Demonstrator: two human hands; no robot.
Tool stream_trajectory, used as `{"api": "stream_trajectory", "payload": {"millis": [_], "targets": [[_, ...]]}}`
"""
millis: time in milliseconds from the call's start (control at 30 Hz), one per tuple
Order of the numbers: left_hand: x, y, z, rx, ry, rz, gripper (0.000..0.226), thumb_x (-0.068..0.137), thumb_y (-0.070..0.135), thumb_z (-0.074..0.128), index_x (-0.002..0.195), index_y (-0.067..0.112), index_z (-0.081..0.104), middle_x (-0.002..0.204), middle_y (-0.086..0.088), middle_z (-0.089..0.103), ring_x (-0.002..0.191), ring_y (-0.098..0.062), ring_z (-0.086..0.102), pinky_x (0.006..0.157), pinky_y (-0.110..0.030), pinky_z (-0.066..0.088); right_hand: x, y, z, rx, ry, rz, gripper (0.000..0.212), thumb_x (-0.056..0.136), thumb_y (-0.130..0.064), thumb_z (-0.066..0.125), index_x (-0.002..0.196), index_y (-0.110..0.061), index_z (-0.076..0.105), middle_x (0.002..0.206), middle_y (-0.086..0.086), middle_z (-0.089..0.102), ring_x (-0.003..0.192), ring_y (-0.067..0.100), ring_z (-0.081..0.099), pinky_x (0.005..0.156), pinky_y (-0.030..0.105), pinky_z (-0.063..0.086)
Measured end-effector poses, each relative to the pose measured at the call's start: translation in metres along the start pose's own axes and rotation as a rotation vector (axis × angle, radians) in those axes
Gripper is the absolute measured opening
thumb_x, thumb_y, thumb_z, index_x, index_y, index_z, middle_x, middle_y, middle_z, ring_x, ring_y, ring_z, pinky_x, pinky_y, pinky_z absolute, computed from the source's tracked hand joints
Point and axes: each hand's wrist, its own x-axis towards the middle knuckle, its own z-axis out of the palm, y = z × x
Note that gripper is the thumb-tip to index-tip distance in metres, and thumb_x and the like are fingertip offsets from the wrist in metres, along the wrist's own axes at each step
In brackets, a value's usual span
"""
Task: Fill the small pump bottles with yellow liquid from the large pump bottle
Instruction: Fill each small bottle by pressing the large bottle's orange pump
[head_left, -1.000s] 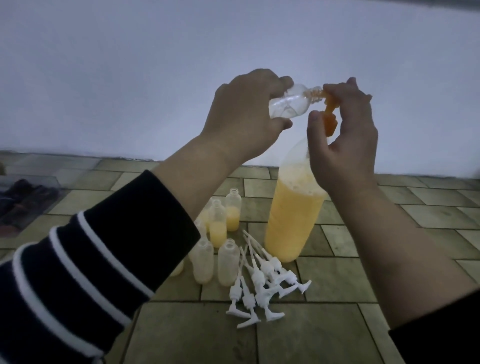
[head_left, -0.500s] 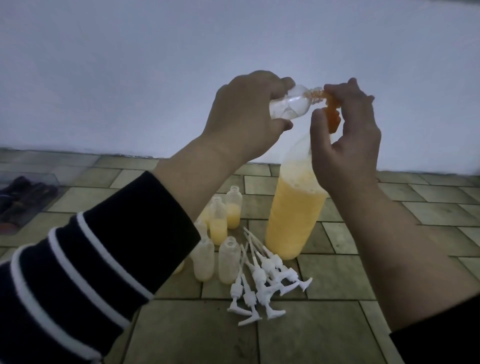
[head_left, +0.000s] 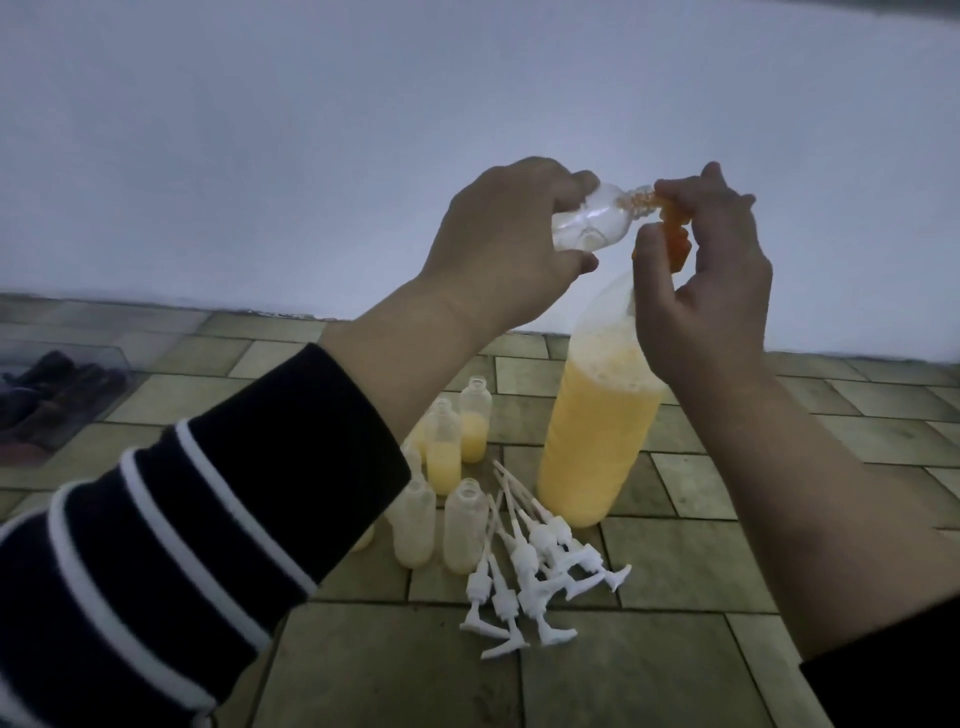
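Note:
My left hand (head_left: 506, 244) grips a clear small bottle (head_left: 234, 224) tilted on its side, its neck against the spout of the orange pump head (head_left: 675, 234). My right hand (head_left: 706, 275) curls around that pump head, fingers on top and thumb beside it. Below stands the large bottle (head_left: 597, 436), mostly full of yellow liquid with foam on top. On the floor to its left stand several small open bottles (head_left: 465, 525), some holding yellow liquid (head_left: 474, 436), partly hidden by my left sleeve.
A pile of white pump tops (head_left: 535, 566) lies on the tiled floor (head_left: 675, 649) in front of the bottles. A clear box with dark things (head_left: 47, 395) sits at far left. A pale wall (head_left: 363, 130) rises behind.
Both hands and the small bottle sit slightly lower in view; my right hand has pressed a little on the pump head. The floor items have not moved.

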Motion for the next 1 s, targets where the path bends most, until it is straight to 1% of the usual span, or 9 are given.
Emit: {"api": "stream_trajectory", "payload": {"millis": [200, 367, 500, 633, 733, 800, 867, 933, 1000], "targets": [[0.004, 0.002, -0.010, 0.034, 0.009, 0.005, 0.055, 0.077, 0.038, 0.072, 0.128, 0.026, 0.056, 0.120, 0.008, 0.059, 0.103, -0.016, 0.056, 0.094, -0.032, 0.044, 0.014, -0.010, -0.006, 0.042, -0.025, -0.009, 0.041, 0.091, -0.037, 0.041, 0.113, -0.008, 0.060, 0.106, -0.011, 0.055, 0.138, 0.019, 0.035, 0.117, 0.040, 0.020], [-0.002, 0.004, -0.003, 0.029, 0.023, 0.033, 0.050, 0.076, 0.035, 0.072, 0.123, 0.024, 0.059, 0.118, 0.006, 0.061, 0.100, -0.018, 0.057, 0.091, -0.034, 0.045, -0.002, -0.001, 0.001, 0.005, 0.052, -0.051, 0.035, 0.091, -0.026, 0.045, 0.117, -0.005, 0.056, 0.114, 0.003, 0.059, 0.134, 0.023, 0.039, 0.112, 0.048, 0.027], [-0.005, 0.001, -0.001, 0.045, 0.000, 0.014, 0.051, 0.077, 0.036, 0.072, 0.125, 0.025, 0.058, 0.118, 0.008, 0.060, 0.101, -0.017, 0.056, 0.090, -0.030, 0.044, -0.004, -0.001, -0.001, 0.011, -0.020, -0.024, 0.037, 0.091, -0.029, 0.045, 0.120, -0.008, 0.055, 0.123, 0.003, 0.059, 0.139, 0.019, 0.033, 0.118, 0.035, 0.015], [0.001, 0.004, -0.011, 0.049, 0.008, 0.023, 0.052, 0.076, 0.037, 0.072, 0.125, 0.026, 0.058, 0.117, 0.009, 0.060, 0.101, -0.017, 0.056, 0.090, -0.031, 0.044, 0.006, -0.006, -0.012, -0.004, -0.044, -0.061, 0.038, 0.093, -0.031, 0.043, 0.120, -0.008, 0.056, 0.115, -0.013, 0.052, 0.139, 0.018, 0.032, 0.116, 0.044, 0.021], [0.001, 0.007, -0.009, 0.045, 0.021, 0.037, 0.052, 0.076, 0.036, 0.072, 0.125, 0.025, 0.058, 0.116, 0.008, 0.061, 0.100, -0.018, 0.056, 0.091, -0.033, 0.045, 0.004, -0.005, -0.009, 0.012, 0.015, -0.071, 0.036, 0.091, -0.027, 0.044, 0.118, -0.006, 0.056, 0.112, -0.009, 0.054, 0.137, 0.021, 0.035, 0.116, 0.042, 0.020], [-0.003, 0.006, -0.005, 0.040, 0.029, 0.039, 0.051, 0.076, 0.035, 0.072, 0.124, 0.024, 0.058, 0.116, 0.006, 0.061, 0.099, -0.019, 0.057, 0.091, -0.035, 0.045, -0.001, -0.004, -0.004, 0.024, 0.040, -0.046, 0.034, 0.090, -0.022, 0.045, 0.117, -0.006, 0.056, 0.112, -0.002, 0.059, 0.138, 0.020, 0.034, 0.118, 0.032, 0.016], [-0.007, 0.004, -0.001, 0.045, 0.016, 0.028, 0.053, 0.076, 0.035, 0.072, 0.126, 0.024, 0.057, 0.117, 0.006, 0.061, 0.101, -0.019, 0.057, 0.091, -0.034, 0.044, -0.005, -0.005, 0.000, 0.056, 0.044, -0.013, 0.032, 0.089, -0.020, 0.045, 0.116, -0.006, 0.057, 0.113, -0.003, 0.060, 0.138, 0.019, 0.034, 0.115, 0.021, 0.011], [-0.008, 0.002, -0.002, 0.055, 0.002, 0.013, 0.054, 0.077, 0.036, 0.071, 0.128, 0.026, 0.056, 0.119, 0.008, 0.060, 0.102, -0.017, 0.056, 0.092, -0.030, 0.043, -0.004, -0.008, -0.001, 0.068, 0.011, -0.004, 0.033, 0.089, -0.023, 0.045, 0.115, -0.007, 0.058, 0.113, -0.010, 0.056, 0.138, 0.019, 0.034, 0.116, 0.023, 0.011], [-0.006, 0.002, -0.005, 0.068, -0.004, 0.010, 0.054, 0.077, 0.036, 0.071, 0.129, 0.027, 0.055, 0.119, 0.009, 0.059, 0.102, -0.016, 0.056, 0.092, -0.029, 0.042, -0.001, -0.012, -0.005, 0.044, -0.035, -0.003, 0.034, 0.091, -0.028, 0.045, 0.117, -0.009, 0.057, 0.113, -0.014, 0.053, 0.139, 0.017, 0.032, 0.118, 0.035, 0.017]]}}
